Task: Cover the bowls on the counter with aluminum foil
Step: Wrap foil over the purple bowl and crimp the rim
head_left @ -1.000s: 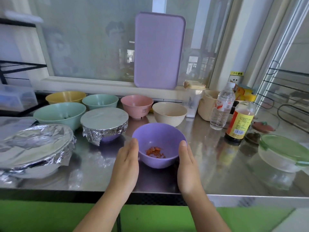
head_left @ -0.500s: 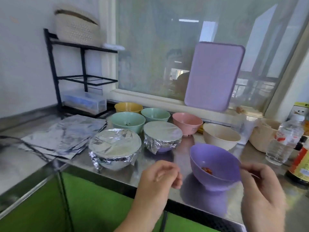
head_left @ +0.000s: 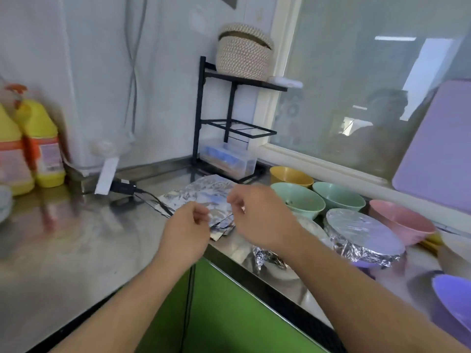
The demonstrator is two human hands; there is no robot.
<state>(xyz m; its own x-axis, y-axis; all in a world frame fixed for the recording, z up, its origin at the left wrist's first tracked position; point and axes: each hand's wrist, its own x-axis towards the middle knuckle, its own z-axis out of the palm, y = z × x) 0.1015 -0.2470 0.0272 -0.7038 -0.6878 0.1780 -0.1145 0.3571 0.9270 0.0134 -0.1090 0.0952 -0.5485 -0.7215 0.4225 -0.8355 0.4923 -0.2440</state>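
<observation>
No legible text anywhere, labels on the yellow bottles [head_left: 42,146] at the far left too blurred to read

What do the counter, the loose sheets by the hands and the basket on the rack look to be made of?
Counter: likely stainless steel, brushed, with blurred reflections. Sheets: aluminum foil, crinkled and mirror-shiny. Basket: seemingly woven rope or cord, matte, coiled rows visible.
</observation>
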